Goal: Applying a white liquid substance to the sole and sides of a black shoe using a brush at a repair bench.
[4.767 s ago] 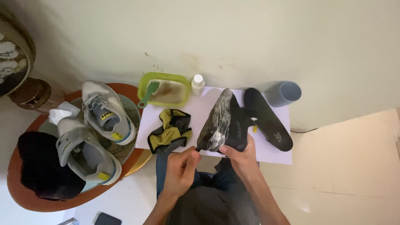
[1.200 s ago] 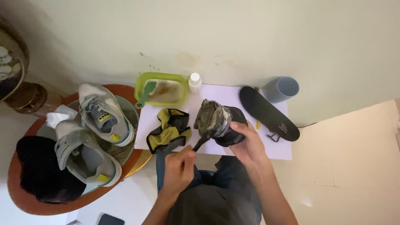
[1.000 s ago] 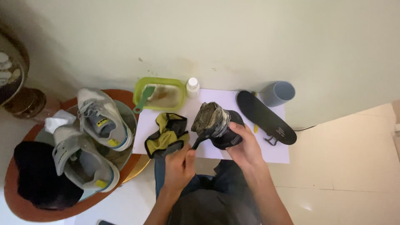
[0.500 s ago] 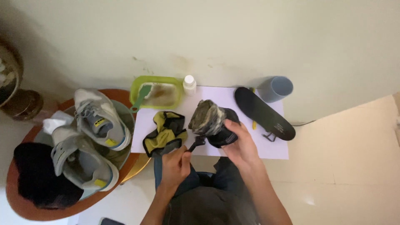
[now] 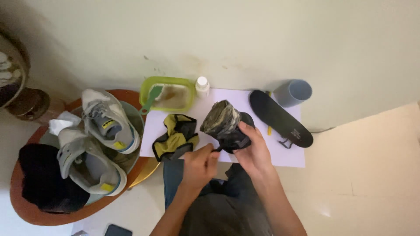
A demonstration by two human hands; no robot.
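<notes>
Blk insole (image 5: 280, 119), grn tray (image 5: 168, 83), grey shoes (image 5: 109, 120)

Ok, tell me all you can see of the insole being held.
The insole is dark, bent over on itself, its upturned face smeared with greyish, soapy-looking grime. It is held above the white sheet: the right hand cups it from below, and the left hand meets its lower edge. Whether the left hand holds a tool is unclear.

The right hand (image 5: 253, 150) grips a bent, soapy black insole (image 5: 224, 124) over white paper (image 5: 227, 99); the left hand (image 5: 199, 164) pinches its near edge. Grey shoes (image 5: 103, 131) sit left.
</notes>
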